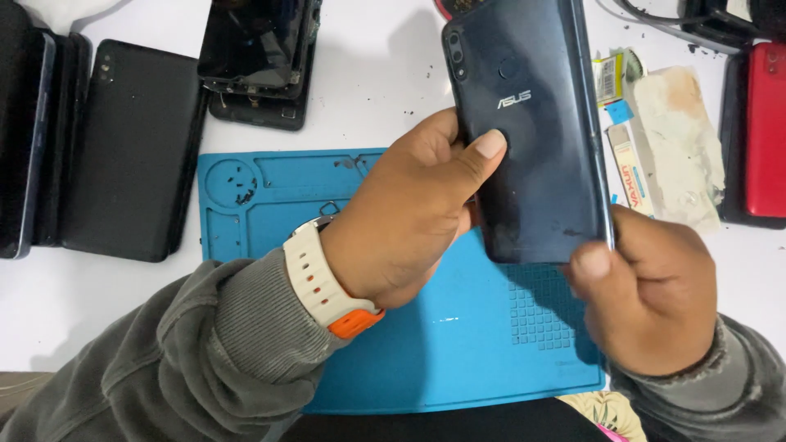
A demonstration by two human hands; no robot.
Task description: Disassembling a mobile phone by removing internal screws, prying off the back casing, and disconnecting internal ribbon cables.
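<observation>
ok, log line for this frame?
left hand: holds dark blue phone, back up | right hand: grips its lower edge | under: blue repair mat | nearby: red phone

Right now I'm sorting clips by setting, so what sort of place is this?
Probably a phone repair bench: both hands hold a dark blue phone over a blue repair mat, with an opened phone and other handsets lying around.

Both arms wear a grey-green sweatshirt with ribbed cuffs, the fabric bunched in folds at the lower left of the frame. The left wrist carries a watch on a cream perforated strap with an orange section.
</observation>
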